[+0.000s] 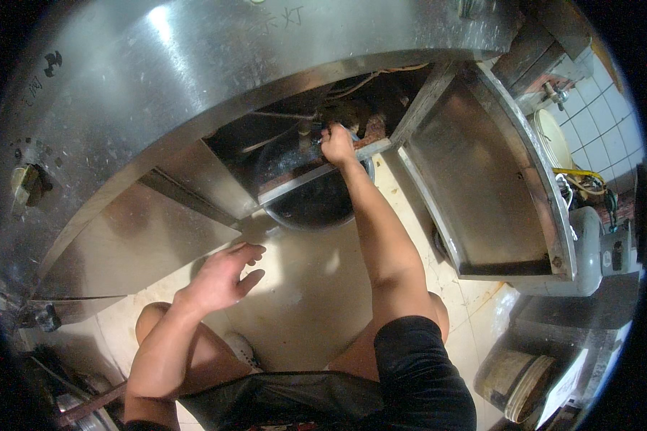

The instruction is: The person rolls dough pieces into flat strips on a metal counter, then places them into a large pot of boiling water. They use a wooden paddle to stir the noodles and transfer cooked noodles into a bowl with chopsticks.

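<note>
My right hand [338, 144] reaches into the dark opening of a stainless steel cabinet, above its lower metal rail [294, 183]. Its fingers are curled beside a dark, roundish part [339, 112]; whatever may be between them is hidden. A short upright pipe fitting [304, 132] stands just left of these fingers. Beneath the rail, a black round basin [307, 207] sits on the floor, partly inside the cabinet. My left hand [221, 277] hovers over the floor in front of the opening, thumb and fingers apart, holding nothing.
The cabinet's metal door [490, 178] stands swung out at right. Overhead curves the steel front panel [237, 59], with a knob [27, 186] at left. A grey gas cylinder [585, 248] is behind the door. A dirty bucket [515, 382] lies lower right. A tap [555, 96] juts from the tiled wall.
</note>
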Available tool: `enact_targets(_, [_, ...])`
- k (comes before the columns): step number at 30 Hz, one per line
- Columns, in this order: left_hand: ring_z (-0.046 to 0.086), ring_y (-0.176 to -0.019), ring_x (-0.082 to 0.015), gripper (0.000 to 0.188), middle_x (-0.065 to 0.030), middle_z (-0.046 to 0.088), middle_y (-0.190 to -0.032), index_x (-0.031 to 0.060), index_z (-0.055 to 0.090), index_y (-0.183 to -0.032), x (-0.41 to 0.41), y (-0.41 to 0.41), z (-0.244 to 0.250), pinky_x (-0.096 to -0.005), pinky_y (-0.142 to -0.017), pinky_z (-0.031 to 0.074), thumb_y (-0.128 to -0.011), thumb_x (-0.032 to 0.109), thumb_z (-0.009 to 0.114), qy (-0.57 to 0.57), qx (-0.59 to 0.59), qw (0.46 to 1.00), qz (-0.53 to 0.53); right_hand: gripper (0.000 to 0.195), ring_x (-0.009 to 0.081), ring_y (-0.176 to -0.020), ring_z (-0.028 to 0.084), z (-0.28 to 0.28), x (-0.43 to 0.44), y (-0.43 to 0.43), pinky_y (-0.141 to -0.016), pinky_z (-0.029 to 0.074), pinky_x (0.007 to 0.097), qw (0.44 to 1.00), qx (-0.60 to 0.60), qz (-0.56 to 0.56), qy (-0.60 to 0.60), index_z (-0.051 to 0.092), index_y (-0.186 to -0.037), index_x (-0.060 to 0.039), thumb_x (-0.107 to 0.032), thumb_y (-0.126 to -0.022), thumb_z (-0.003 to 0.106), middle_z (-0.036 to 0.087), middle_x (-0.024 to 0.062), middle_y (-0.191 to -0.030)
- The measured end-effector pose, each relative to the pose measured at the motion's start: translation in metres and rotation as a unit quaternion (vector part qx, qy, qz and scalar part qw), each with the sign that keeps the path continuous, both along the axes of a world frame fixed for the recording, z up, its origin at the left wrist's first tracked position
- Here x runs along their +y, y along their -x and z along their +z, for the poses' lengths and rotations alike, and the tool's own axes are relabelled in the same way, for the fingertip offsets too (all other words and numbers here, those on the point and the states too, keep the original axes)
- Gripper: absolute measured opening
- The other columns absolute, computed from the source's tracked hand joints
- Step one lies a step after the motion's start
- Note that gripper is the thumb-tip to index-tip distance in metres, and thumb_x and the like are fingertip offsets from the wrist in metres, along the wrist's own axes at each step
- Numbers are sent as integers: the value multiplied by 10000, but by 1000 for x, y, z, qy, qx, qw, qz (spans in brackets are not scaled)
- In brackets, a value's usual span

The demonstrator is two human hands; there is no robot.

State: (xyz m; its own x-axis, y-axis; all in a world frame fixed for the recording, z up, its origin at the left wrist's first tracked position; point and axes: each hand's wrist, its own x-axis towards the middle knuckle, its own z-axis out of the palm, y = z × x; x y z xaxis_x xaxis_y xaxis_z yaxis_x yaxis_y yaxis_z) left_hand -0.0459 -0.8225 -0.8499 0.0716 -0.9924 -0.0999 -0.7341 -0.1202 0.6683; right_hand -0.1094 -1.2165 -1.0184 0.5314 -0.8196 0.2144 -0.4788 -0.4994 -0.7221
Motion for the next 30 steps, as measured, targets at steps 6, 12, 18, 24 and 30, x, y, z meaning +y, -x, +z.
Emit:
enact_targets(6, [695, -1030, -408, 348, -216, 713, -1125, -25, 660, -1194, 0, 0, 0, -470, -908, 566, -885, 99, 764, 3, 1, 1000, 1, 224, 503, -1114, 630, 5, 1, -1, -941, 509, 542, 1000, 20, -13, -11, 692, -1080, 19, -110, -909, 624, 690, 300, -1103])
enact_targets(12, [698, -1020, -399, 367, -218, 712, -1116, -35, 654, -1220, 1, 0, 1, -464, -903, 565, -896, 105, 755, 2, -2, 1000, 0, 198, 494, -1081, 651, 4, 4, 1, -927, 528, 529, 1000, 5, -17, -9, 713, -1033, 12, -117, -910, 628, 707, 291, -1076])
enact_targets(18, [698, -1024, -391, 368, -219, 710, -1112, -35, 655, -1222, 2, 0, 2, -459, -907, 565, -902, 115, 756, 8, 6, 1000, -1, 215, 499, -1069, 653, 1, 0, 0, -922, 532, 532, 1000, -2, -8, 15, 708, -1041, 18, -141, -923, 623, 706, 298, -1068])
enact_targets(24, [697, -1021, -388, 372, -220, 708, -1117, -44, 651, -1231, 4, -3, -1, -456, -903, 565, -908, 112, 751, 8, -3, 1000, -2, 231, 501, -1070, 651, 7, 6, -3, -920, 530, 533, 1000, 18, -16, -3, 706, -1038, 23, -161, -928, 620, 700, 306, -1066])
enact_targets(30, [697, -1023, -384, 374, -220, 706, -1121, -53, 644, -1241, 3, -1, 2, -458, -896, 565, -917, 105, 742, 1, -1, 1000, -2, 230, 498, -1071, 654, 7, 3, 0, -917, 528, 532, 1000, 22, -22, 0, 713, -1044, 20, -156, -920, 632, 703, 307, -1063])
